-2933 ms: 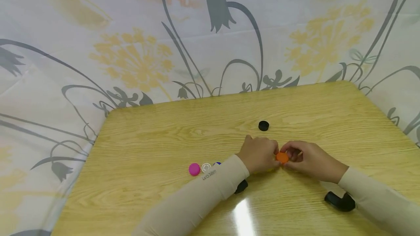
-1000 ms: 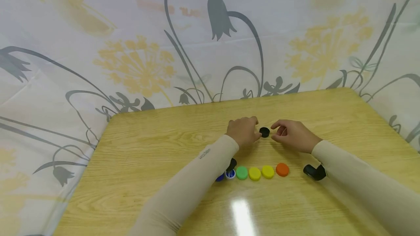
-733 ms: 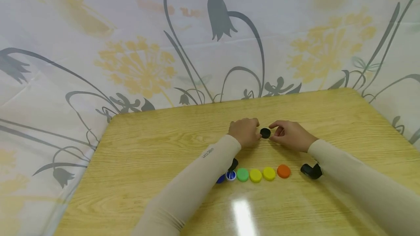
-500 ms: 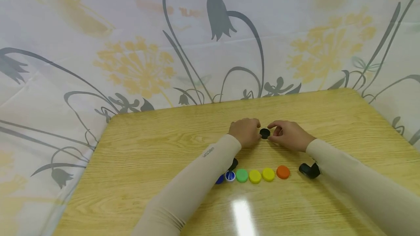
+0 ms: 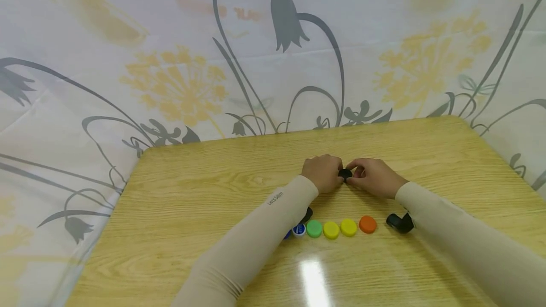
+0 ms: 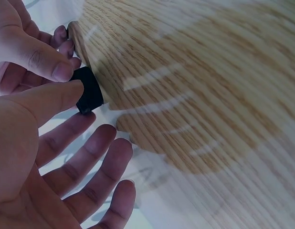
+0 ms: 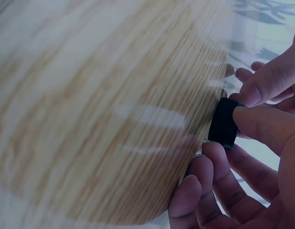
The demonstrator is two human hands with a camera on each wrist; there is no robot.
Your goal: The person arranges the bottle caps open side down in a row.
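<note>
A black bottle cap point(image 5: 345, 175) is between my two hands, behind the row of coloured caps. My left hand point(image 5: 323, 173) pinches it from the left; in the left wrist view its thumb lies on the cap point(image 6: 89, 90) and the index fingertip is at the lower edge, with the other fingers spread. From the other side my right hand point(image 5: 375, 177) pinches the same cap. The right wrist view has the right thumb pressed on the cap point(image 7: 225, 123) and the index fingertip under it, close over the table.
Nearer me runs a row of caps: dark blue point(image 5: 286, 235), partly behind the left sleeve, white-and-blue point(image 5: 299, 229), green point(image 5: 314, 229), two yellow including one yellow cap point(image 5: 348, 227), and orange point(image 5: 368, 224). Black wrist devices, such as the right one point(image 5: 401, 222), hang under the sleeves. Patterned cloth stands behind the table point(image 5: 204, 179).
Both hands have let go of the orange cap, now at the row's right end, and moved back to the black cap. Their fingers have drawn together onto it.
</note>
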